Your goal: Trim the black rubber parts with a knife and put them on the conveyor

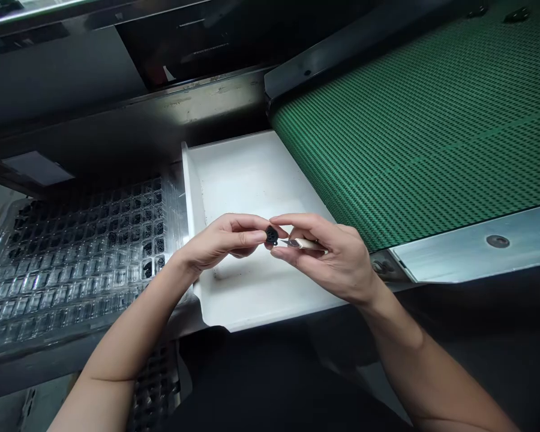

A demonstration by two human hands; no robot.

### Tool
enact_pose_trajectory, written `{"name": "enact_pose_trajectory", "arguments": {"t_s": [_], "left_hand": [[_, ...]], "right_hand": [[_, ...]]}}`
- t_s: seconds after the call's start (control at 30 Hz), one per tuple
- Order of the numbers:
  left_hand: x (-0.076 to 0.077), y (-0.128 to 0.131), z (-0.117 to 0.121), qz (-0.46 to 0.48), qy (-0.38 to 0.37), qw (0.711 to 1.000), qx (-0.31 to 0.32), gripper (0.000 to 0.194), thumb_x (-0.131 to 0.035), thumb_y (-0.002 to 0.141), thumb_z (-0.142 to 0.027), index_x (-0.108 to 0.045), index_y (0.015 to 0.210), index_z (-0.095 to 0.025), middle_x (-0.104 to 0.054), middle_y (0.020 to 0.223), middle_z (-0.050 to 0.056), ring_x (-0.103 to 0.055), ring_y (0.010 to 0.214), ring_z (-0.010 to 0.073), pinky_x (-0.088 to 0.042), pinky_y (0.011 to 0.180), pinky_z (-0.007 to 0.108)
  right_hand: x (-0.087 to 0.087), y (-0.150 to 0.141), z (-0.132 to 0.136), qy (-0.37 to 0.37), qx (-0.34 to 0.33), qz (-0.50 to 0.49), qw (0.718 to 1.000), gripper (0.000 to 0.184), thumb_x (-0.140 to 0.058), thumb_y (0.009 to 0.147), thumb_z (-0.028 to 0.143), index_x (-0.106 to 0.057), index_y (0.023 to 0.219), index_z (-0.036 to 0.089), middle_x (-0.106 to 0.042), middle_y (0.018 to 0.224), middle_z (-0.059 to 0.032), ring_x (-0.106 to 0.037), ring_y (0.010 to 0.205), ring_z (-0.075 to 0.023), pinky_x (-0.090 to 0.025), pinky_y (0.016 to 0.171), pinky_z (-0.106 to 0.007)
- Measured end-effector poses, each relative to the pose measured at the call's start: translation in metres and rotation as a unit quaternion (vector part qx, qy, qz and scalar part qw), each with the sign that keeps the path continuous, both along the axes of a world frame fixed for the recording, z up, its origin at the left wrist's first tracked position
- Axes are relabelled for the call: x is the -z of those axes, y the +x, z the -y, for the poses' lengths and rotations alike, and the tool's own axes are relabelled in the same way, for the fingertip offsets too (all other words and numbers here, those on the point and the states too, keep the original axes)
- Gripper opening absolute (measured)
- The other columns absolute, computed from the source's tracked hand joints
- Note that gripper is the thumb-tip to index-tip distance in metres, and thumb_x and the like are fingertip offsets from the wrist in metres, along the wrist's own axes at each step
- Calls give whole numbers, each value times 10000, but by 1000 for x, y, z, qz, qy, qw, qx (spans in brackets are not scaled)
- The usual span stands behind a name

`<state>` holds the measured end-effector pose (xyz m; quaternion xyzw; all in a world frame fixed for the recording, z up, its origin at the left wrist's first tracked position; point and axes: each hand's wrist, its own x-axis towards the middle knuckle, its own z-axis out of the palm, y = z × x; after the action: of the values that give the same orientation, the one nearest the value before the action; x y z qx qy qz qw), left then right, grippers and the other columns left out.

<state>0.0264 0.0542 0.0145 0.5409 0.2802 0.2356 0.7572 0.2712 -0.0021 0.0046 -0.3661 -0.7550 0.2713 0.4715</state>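
Note:
My left hand [220,243] pinches a small black part [271,235] between thumb and fingertips, above a white tray [234,174]. My right hand [333,258] grips a small tool with a pale handle [308,244]. Its metal tip points left and touches the black part. Both hands meet over the middle of the tray.
A clear plastic compartment tray [72,258] lies at the left, with small black parts in some cells. A green conveyor belt [423,114] slopes away at the right, with a metal plate [477,246] at its near end. Dark machine housing stands behind.

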Motion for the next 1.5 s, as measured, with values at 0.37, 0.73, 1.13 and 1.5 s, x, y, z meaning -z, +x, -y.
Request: {"name": "enact_pose_trajectory", "arguments": {"t_s": [0.37,0.73,1.13,1.5], "left_hand": [[-5,1,1,4,-5,1000,7,281,-853,942,-421,-850,1037,-157,-500,758,-2,-317,660,91,-217,613,282],[-4,0,1,11,10,999,-40,341,-841,928,-418,-857,1169,-177,-655,828,40,-372,649,95,-253,607,277],[10,14,6,88,301,892,-326,482,-886,934,-410,-753,1362,-232,-736,1078,41,-392,603,64,-334,560,260],[15,4,0,68,387,820,-416,244,-801,1016,-365,-831,1215,-227,-767,1067,59,-503,686,119,-437,667,289]], "right_hand": [[4,0,-4,10,-6,4,1000,368,-863,1030,303,-768,1382,262,-789,1039,-21,-629,678,-116,-517,595,-261],[4,-3,-6,1,-14,-17,1000,317,-854,1028,285,-792,1338,271,-534,687,63,-427,563,-110,-416,562,-285],[-36,-53,-42,-190,-33,-208,959,406,-961,880,407,-768,1170,197,-501,647,72,-375,534,-88,-296,490,-230],[-23,-89,-57,-252,-55,-269,928,460,-968,861,459,-646,1086,220,-509,682,65,-321,507,-77,-216,447,-217]]}}
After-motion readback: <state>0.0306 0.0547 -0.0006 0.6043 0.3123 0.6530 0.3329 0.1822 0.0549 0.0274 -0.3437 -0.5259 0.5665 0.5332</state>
